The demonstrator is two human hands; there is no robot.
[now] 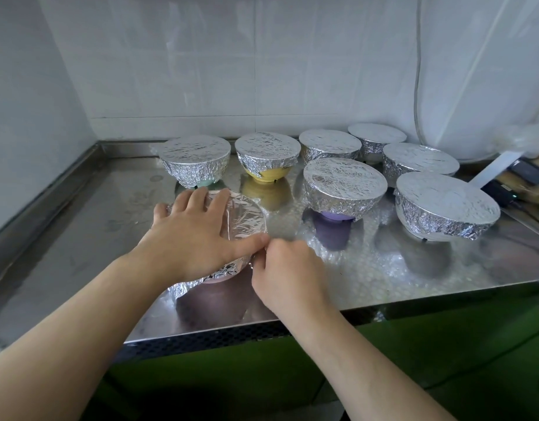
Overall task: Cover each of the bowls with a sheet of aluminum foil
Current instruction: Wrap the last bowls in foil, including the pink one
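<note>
Near the counter's front stands a pinkish bowl [215, 279] with a sheet of aluminum foil [247, 220] over its top. My left hand [192, 232] lies flat on the foil, fingers spread, pressing it down. My right hand [285, 268] is at the bowl's right rim, its fingers curled and pinching the foil's edge against the side. Behind stand several foil-covered bowls, among them a teal one [195, 164], a yellow one [266, 158], a purple one [341, 188] and a white one [444, 208].
The steel counter [89, 232] has a raised rim on the left and a tiled wall behind. At the far right lie a foil box [496, 170] and some dark items. A white cable [417, 86] hangs down the wall. Green cabinet fronts lie below the counter's front edge.
</note>
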